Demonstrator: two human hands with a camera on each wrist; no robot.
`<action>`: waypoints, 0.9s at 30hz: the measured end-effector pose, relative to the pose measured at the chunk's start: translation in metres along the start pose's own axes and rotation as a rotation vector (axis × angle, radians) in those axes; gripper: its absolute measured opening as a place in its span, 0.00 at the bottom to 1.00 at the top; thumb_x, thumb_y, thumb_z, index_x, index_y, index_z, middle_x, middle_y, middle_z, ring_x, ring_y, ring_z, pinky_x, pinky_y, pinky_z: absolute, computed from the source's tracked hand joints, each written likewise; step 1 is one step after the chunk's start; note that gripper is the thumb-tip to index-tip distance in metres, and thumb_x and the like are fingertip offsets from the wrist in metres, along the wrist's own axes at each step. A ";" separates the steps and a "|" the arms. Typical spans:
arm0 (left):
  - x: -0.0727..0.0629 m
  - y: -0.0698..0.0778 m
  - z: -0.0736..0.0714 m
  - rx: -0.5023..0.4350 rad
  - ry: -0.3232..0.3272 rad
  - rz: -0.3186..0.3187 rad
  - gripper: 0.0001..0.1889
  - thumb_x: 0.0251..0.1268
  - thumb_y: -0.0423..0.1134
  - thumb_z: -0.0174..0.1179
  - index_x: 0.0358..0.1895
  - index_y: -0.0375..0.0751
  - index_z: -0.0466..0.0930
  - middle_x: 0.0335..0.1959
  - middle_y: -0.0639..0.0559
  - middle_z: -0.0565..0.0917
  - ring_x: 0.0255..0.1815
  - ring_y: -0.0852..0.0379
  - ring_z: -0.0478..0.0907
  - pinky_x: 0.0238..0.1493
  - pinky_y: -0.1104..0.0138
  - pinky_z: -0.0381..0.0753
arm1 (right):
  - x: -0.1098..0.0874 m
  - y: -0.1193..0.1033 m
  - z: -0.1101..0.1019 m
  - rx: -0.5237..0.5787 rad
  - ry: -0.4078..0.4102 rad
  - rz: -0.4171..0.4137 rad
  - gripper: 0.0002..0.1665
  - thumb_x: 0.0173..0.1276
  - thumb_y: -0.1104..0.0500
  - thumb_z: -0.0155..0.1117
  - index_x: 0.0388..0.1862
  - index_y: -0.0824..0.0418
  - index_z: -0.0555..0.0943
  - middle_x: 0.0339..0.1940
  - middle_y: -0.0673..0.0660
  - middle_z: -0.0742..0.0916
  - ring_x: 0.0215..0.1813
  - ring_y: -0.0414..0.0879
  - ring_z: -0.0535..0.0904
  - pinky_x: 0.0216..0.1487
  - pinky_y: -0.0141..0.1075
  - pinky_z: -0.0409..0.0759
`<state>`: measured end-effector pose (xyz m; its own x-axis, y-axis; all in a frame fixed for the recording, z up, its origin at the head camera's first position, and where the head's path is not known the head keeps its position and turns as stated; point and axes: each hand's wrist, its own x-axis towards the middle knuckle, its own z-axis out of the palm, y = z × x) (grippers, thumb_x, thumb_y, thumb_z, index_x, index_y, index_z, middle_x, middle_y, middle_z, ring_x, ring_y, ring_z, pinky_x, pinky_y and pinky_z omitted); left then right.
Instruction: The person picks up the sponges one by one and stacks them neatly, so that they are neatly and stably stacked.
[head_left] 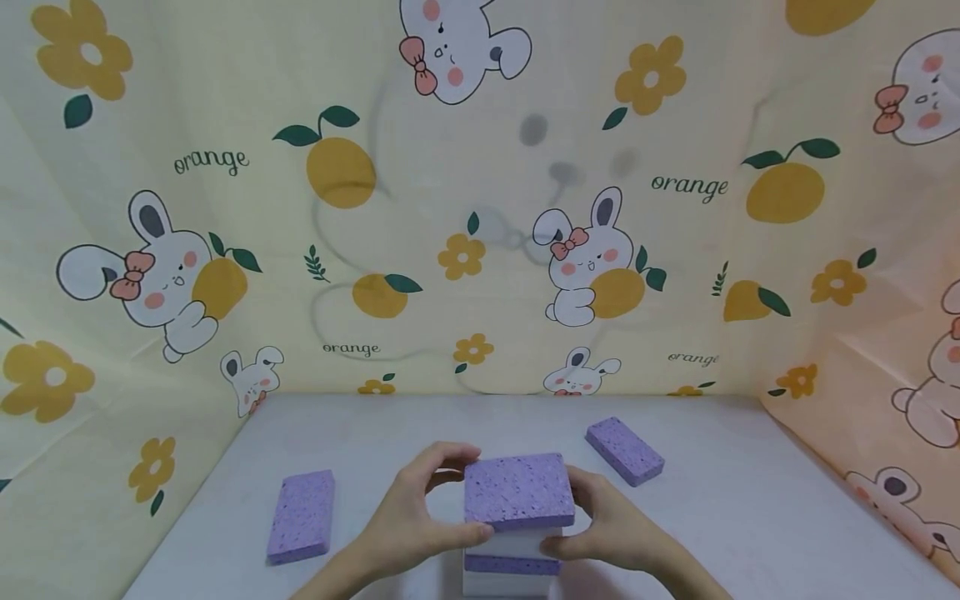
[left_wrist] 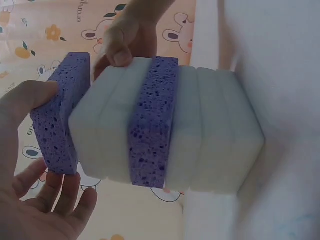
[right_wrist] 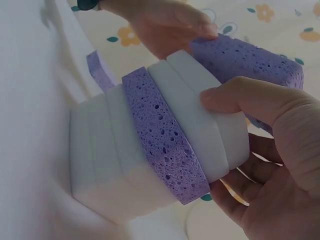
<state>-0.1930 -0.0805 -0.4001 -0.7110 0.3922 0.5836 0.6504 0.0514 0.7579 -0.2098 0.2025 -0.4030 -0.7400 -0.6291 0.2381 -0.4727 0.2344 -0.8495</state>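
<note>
A purple sponge lies over the top of a stack, held at its edge by my left hand, thumb on the near side and fingers behind. In the left wrist view this sponge leans a little away from the white block below. My right hand grips the upper two white sponge blocks, its thumb on one face and its fingers round the other. Beneath them come a second purple sponge and several more white blocks, stacked down to the table.
On the white table, one loose purple sponge lies flat to the left. Another purple sponge lies at an angle behind my right hand. A patterned cloth with rabbits and oranges rises behind the table and along its sides.
</note>
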 end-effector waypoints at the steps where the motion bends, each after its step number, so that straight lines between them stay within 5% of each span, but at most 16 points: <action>1: 0.000 -0.001 0.000 0.012 -0.001 0.009 0.36 0.47 0.40 0.79 0.61 0.47 0.72 0.56 0.53 0.77 0.55 0.50 0.75 0.58 0.59 0.77 | 0.000 0.000 0.000 0.011 0.000 -0.003 0.38 0.54 0.61 0.77 0.64 0.54 0.73 0.59 0.53 0.81 0.63 0.50 0.74 0.66 0.33 0.68; 16: -0.001 -0.007 -0.001 0.059 -0.026 -0.031 0.36 0.48 0.42 0.78 0.62 0.47 0.72 0.52 0.55 0.79 0.53 0.52 0.76 0.53 0.62 0.80 | 0.003 0.003 -0.002 0.057 0.001 0.002 0.41 0.53 0.62 0.78 0.64 0.56 0.70 0.57 0.55 0.80 0.58 0.54 0.76 0.62 0.35 0.73; 27: -0.001 -0.006 -0.002 0.022 -0.049 -0.151 0.36 0.49 0.43 0.77 0.62 0.44 0.71 0.55 0.55 0.79 0.57 0.54 0.76 0.62 0.62 0.73 | 0.004 0.006 0.001 0.044 0.012 0.009 0.41 0.53 0.60 0.79 0.65 0.55 0.71 0.58 0.54 0.80 0.59 0.53 0.76 0.62 0.34 0.73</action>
<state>-0.1971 -0.0831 -0.4049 -0.7877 0.4230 0.4479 0.5429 0.1331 0.8292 -0.2154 0.2011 -0.4077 -0.7500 -0.6182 0.2353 -0.4445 0.2077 -0.8713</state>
